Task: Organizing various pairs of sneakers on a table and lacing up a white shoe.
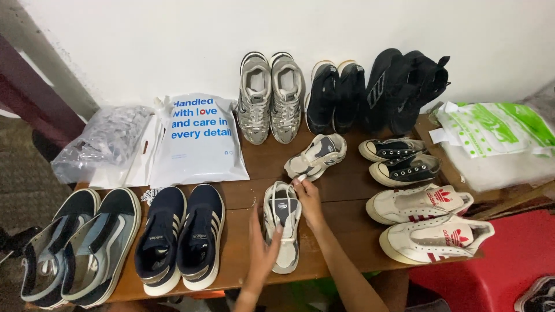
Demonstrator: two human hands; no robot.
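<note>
Head view, looking down on a brown wooden surface (341, 202) set against a white wall.

Hands: both are on one grey-and-white sneaker (282, 224) lying near the front middle of the surface, toe toward the person. Left hand (261, 248) cups its left side, fingers wrapped against the upper and sole edge. Right hand (309, 202) sits at the heel end, its fingers (299, 184) pinched narrow on what looks like the tongue or heel tab; the exact part is too small to tell.

Its mate (315, 156) lies just behind, tipped on its side, apart from the held shoe.

Surroundings: navy striped pair (180, 236) to the left, then a dark blue-grey slip-on pair (78, 245) at the corner. Along the wall: silver running pair (270, 98), black pair (335, 95), black high-tops (407, 86). To the right: black-and-white low canvas pair (399, 159), white pair with red trim (428, 222). White mailer bag (196, 138) and clear plastic bag (104, 138) at back left; green-and-white bag (497, 130) at far right.

Step in hand (judgement): squaring this sneaker up in the front row, or adjusting its tongue. Next move would call for a steady left-hand hold while the right frees the pinched part, then bringing the tipped mate upright alongside.
</note>
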